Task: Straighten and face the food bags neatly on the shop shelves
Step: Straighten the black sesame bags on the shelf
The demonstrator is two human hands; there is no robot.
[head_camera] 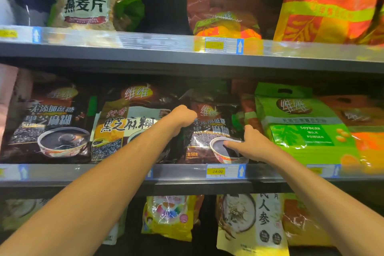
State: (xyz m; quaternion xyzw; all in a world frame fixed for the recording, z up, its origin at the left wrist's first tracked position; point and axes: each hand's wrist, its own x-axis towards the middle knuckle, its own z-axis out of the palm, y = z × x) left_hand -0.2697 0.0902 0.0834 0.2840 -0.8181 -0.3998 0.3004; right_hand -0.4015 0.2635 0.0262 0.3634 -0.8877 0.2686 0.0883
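— Where is the dark sesame paste bag (209, 129) seen?

— On the middle shelf (178, 172), at its front edge, between a yellow-and-black bag (124, 124) and a green soybean milk bag (301, 127).

— And how is it held?

— Its upper left side is gripped by the left hand (182, 117), fingers curled behind. Its right side is clasped by the right hand (252, 143), thumb laid flat over the printed bowl.

— Upright?

— Upright it is seen, label facing out.

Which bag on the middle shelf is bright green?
The soybean milk powder bag, to the right of the right hand. It says "Soybean Milk Powder"; the three sesame paste bags left of it are dark brown and black.
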